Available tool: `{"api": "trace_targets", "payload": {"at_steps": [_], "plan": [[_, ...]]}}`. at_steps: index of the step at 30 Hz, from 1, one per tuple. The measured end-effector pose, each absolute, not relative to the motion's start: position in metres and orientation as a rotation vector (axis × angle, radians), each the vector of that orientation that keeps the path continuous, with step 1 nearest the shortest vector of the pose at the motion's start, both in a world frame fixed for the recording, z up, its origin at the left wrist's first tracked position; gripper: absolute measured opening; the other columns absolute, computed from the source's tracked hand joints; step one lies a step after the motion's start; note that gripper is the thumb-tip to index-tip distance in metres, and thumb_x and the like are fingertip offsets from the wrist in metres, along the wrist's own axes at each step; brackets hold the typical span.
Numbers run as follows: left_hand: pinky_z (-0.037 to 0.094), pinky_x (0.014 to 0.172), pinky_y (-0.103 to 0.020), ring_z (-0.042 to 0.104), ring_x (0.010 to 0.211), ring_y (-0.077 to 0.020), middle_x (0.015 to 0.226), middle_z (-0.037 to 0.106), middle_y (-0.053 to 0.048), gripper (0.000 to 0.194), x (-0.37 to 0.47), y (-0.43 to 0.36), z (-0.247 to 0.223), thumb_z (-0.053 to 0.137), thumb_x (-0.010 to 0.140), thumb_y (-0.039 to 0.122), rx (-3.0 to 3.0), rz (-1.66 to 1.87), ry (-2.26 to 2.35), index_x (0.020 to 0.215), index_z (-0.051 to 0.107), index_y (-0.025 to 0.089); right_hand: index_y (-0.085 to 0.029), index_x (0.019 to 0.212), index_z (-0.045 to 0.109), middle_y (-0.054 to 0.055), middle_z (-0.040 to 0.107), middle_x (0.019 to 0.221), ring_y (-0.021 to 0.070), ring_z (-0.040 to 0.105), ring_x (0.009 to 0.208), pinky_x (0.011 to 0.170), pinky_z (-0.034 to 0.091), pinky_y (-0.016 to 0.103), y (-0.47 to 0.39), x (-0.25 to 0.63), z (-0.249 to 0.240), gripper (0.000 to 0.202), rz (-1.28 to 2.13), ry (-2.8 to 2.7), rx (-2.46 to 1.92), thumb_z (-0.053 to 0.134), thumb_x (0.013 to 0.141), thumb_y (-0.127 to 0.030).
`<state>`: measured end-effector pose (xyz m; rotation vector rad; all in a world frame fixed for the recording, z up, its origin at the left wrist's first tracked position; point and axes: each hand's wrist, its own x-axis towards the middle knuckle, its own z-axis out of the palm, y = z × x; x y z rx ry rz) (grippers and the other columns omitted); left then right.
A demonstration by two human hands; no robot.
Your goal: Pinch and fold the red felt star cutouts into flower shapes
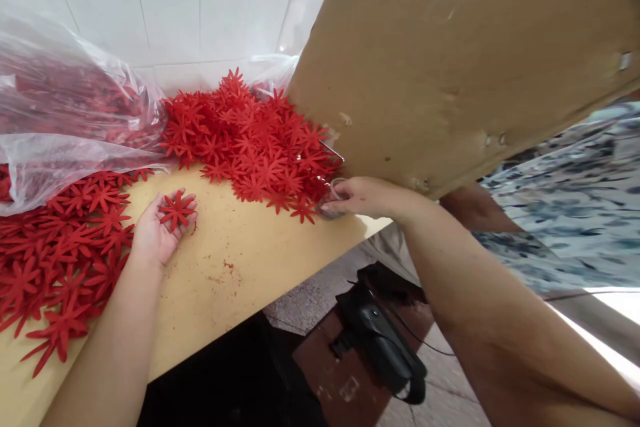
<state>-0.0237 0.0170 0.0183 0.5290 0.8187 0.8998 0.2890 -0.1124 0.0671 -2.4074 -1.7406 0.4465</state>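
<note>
Tan wood table point(240, 267) w/ red flower cutouts point(250, 147); white tile wall point(190, 7) behind.

Red flowers point(255, 147), tan table point(240, 260), white wall tiles point(200, 7), blue-patterned fabric point(565, 193).
</note>
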Motion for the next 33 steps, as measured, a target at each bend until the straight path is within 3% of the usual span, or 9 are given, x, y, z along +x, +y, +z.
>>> {"api": "trace_targets", "payload": {"at_steps": [6,12,14,18,21,26,29,33], "plan": [[0.054,0.059,-0.029,0.065,0.072,-0.0179,0.081,0.068,-0.011,0.032,-0.022,0.016,0.018,0.038,0.084,0.031,0.493,0.886,0.799,0.093,0.06,0.009,-0.018,0.061,0.053,-0.002,0.048,0.055,0.0078,0.04,0.046,0.043,0.033,0.024,-0.118,0.304,0.071,0.033,0.906,-1.701,-2.38,0.059,0.064,-0.051],[0.053,0.064,-0.031,0.065,0.073,-0.0187,0.082,0.068,-0.012,0.041,-0.021,0.012,0.014,0.034,0.085,0.038,0.434,0.886,0.728,0.099,0.059,0.009,-0.022,0.064,0.051,-0.002,0.047,0.044,0.0102,0.04,0.036,0.034,0.031,0.024,-0.115,0.271,0.09,0.038,0.72,-1.454,-2.137,0.049,0.069,-0.06],[0.053,0.069,-0.034,0.065,0.077,-0.0202,0.086,0.068,-0.014,0.044,-0.02,0.01,0.013,0.034,0.084,0.041,0.423,0.884,0.692,0.103,0.058,0.009,-0.022,0.067,0.053,-0.001,0.051,0.05,0.0104,0.044,0.041,0.037,0.035,0.024,-0.099,0.229,0.092,0.035,0.68,-1.574,-1.944,0.048,0.073,-0.056],[0.048,0.083,-0.04,0.063,0.093,-0.0235,0.098,0.065,-0.017,0.053,-0.023,0.007,0.012,0.03,0.084,0.05,0.409,0.891,0.6,0.104,0.057,0.009,-0.018,0.092,0.059,0.007,0.065,0.091,0.0159,0.06,0.08,0.069,0.05,0.031,-0.06,0.121,0.069,0.023,0.677,-1.973,-1.449,0.044,0.082,-0.032],[0.045,0.089,-0.04,0.06,0.1,-0.0238,0.104,0.064,-0.016,0.057,-0.03,0.01,0.011,0.025,0.085,0.052,0.384,0.991,0.574,0.107,0.056,0.01,-0.012,0.105,0.058,0.013,0.061,0.111,0.0215,0.053,0.106,0.095,0.041,0.042,-0.044,0.06,0.04,0.03,0.47,-2.172,-1.344,0.044,0.081,-0.022],[0.048,0.084,-0.042,0.059,0.102,-0.0238,0.105,0.064,-0.015,0.059,-0.037,0.015,0.01,0.019,0.086,0.052,0.36,1.04,0.568,0.111,0.055,0.013,0.0,0.128,0.039,0.023,0.04,0.135,0.0299,0.035,0.127,0.104,0.031,0.05,-0.058,0.041,0.013,0.05,0.287,-2.252,-1.359,0.036,0.084,-0.024],[0.05,0.08,-0.041,0.06,0.1,-0.0247,0.104,0.064,-0.016,0.061,-0.035,0.013,0.013,0.02,0.085,0.055,0.369,0.962,0.549,0.109,0.057,0.013,-0.009,0.126,0.044,0.019,0.046,0.131,0.027,0.04,0.124,0.1,0.037,0.05,-0.073,0.058,0.017,0.046,0.381,-2.262,-1.268,0.042,0.083,-0.027],[0.052,0.076,-0.038,0.062,0.096,-0.0237,0.101,0.066,-0.015,0.062,-0.036,0.012,0.013,0.023,0.084,0.057,0.374,0.984,0.531,0.107,0.059,0.012,-0.019,0.109,0.058,0.011,0.062,0.111,0.0204,0.055,0.107,0.089,0.048,0.042,-0.089,0.087,0.035,0.03,0.381,-2.203,-1.169,0.045,0.083,-0.025]]}}
